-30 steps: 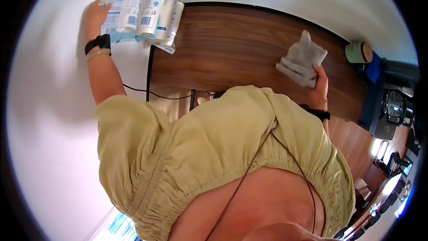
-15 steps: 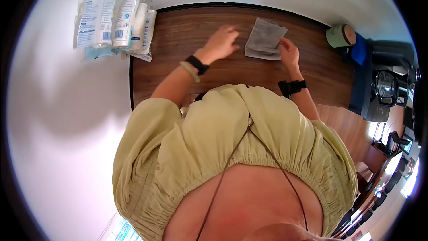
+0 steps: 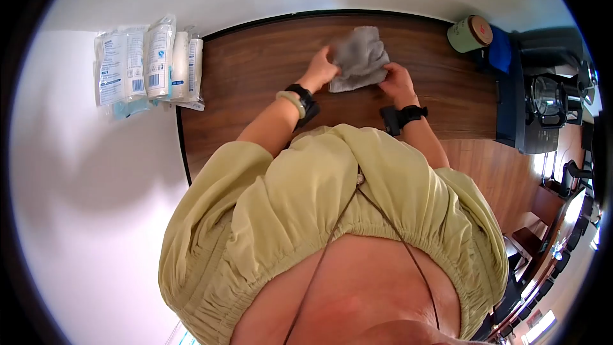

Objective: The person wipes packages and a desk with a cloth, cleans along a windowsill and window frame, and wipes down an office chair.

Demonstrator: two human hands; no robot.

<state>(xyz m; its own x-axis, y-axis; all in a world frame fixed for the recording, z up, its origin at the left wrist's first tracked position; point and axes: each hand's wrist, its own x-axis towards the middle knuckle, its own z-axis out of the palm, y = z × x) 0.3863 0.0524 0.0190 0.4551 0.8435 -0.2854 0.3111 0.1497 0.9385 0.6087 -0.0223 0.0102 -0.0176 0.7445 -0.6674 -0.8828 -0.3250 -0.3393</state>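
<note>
A grey cloth point(image 3: 361, 59), partly bunched, is held between my two hands above the brown wooden tabletop point(image 3: 255, 57). My left hand point(image 3: 322, 68) grips its left edge, with fingers closed on the fabric. At the cloth's lower right corner, my right hand point(image 3: 397, 82) pinches it between thumb and fingers. Motion blurs the part of the cloth near my left hand.
Plastic-wrapped packs of white rolls point(image 3: 147, 67) stand at the tabletop's left end. A green canister point(image 3: 469, 33) with a brown lid sits at the back right, beside a blue item point(image 3: 500, 50) and a coffee maker point(image 3: 546, 99). A wall runs behind.
My left hand has come from the packs on the left to the cloth and taken hold of it. My right hand has shifted left with the cloth, which was flatter half a second ago.
</note>
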